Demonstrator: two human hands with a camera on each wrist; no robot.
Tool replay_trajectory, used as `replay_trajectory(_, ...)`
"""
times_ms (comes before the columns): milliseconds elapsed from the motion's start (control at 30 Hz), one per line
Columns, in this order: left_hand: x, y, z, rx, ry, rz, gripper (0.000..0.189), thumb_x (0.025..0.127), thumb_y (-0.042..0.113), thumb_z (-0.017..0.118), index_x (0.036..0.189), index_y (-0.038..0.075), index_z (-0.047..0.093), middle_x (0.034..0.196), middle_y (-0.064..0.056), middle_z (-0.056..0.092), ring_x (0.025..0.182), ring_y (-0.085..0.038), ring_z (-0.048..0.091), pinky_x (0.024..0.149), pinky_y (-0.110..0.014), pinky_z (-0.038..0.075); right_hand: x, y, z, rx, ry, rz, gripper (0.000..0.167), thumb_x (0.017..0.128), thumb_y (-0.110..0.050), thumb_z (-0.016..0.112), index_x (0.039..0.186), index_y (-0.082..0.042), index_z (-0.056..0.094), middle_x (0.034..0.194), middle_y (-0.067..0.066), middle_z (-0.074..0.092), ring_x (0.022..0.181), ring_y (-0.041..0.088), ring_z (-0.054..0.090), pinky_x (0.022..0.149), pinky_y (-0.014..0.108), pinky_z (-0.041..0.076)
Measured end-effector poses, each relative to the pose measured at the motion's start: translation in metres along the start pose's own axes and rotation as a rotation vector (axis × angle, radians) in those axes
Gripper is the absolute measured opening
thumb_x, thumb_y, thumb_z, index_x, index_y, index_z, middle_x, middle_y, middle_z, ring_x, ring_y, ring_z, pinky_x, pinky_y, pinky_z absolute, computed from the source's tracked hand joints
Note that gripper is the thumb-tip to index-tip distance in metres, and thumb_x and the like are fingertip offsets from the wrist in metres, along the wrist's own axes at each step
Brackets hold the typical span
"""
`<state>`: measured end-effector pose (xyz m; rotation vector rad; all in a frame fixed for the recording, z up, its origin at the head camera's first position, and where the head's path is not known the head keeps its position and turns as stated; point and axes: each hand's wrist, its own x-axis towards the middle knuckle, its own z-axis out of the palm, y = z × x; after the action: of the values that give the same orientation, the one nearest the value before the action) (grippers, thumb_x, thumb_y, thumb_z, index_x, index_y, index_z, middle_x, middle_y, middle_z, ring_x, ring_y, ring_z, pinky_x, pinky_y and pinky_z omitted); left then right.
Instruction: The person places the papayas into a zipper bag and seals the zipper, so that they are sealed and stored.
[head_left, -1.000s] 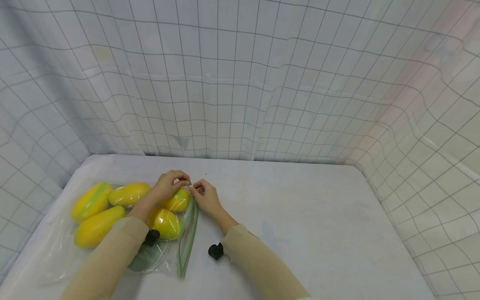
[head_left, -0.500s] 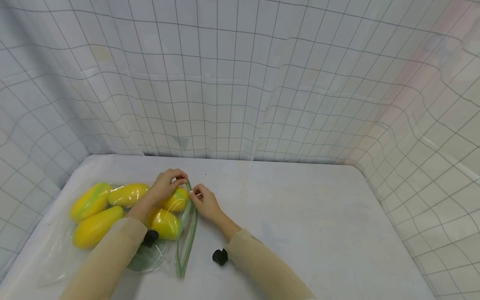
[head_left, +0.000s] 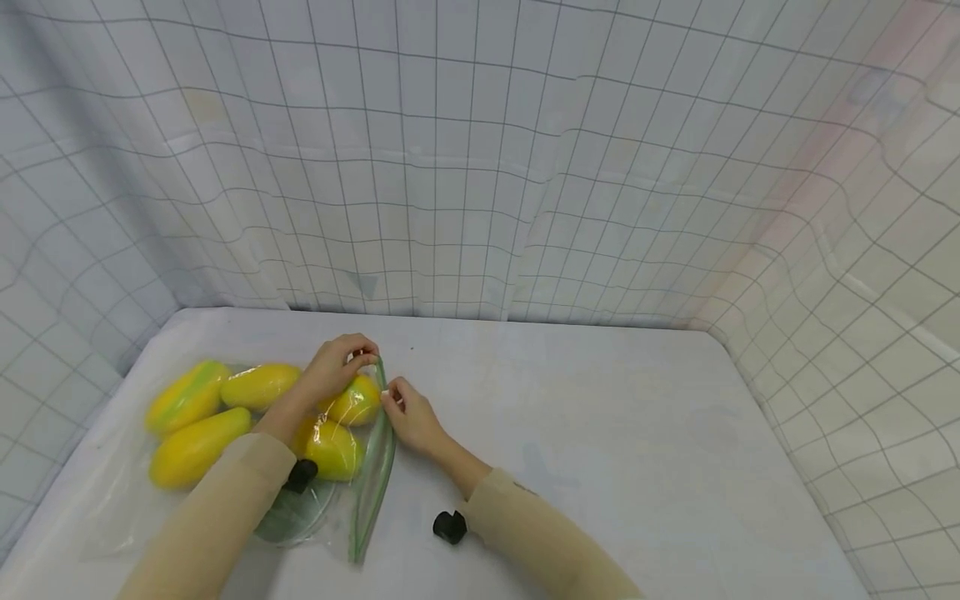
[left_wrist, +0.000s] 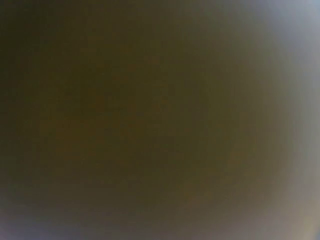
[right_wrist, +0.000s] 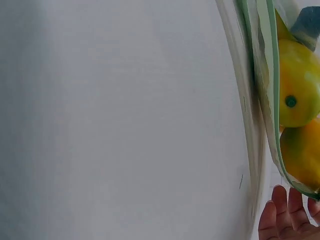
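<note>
A clear zipper bag with a green-edged mouth (head_left: 372, 492) lies on the left of the table, with several yellow fruits (head_left: 198, 450), mango-like or papaya-like, inside. My left hand (head_left: 337, 368) reaches over the bag and pinches the far end of its green edge. Just nearer along that edge, my right hand (head_left: 414, 423) pinches a small white slider (head_left: 386, 393) between thumb and finger. In the right wrist view, the green edge (right_wrist: 275, 95) curves past yellow-green fruits (right_wrist: 297, 82); fingertips at the lower right touch it, but whose hand cannot be told. The left wrist view is dark and blurred.
A white cloth covers the table (head_left: 600, 450). Grid-patterned white curtains (head_left: 480, 167) enclose its back and sides. A round pale-green shape (head_left: 296, 512) shows through the bag. Black wrist-worn devices (head_left: 450, 527) sit near both sleeves.
My right hand has moved a little nearer along the green edge with the white slider. The two edges of the bag's mouth lie closer together. My left hand has stayed almost in place.
</note>
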<state>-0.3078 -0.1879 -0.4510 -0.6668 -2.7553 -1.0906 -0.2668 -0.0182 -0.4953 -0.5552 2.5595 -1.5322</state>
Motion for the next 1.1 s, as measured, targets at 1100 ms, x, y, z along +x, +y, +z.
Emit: replay_trajectory(1100, -0.002, 0.000, -0.005, -0.166, 0.053, -0.118, 0.017, 0.094, 0.013, 0.048, 0.100, -0.002, 0.057, 0.095, -0.014, 0.055, 0.082, -0.024, 0.046, 0.071, -0.035, 0.039, -0.081, -0.008, 0.012, 0.057, -0.143, -0.011, 0.010, 0.092, -0.013, 0.047, 0.084, -0.010, 0.042, 0.059, -0.009, 0.036, 0.052, 0.000, 0.033, 0.047, 0.014, 0.027)
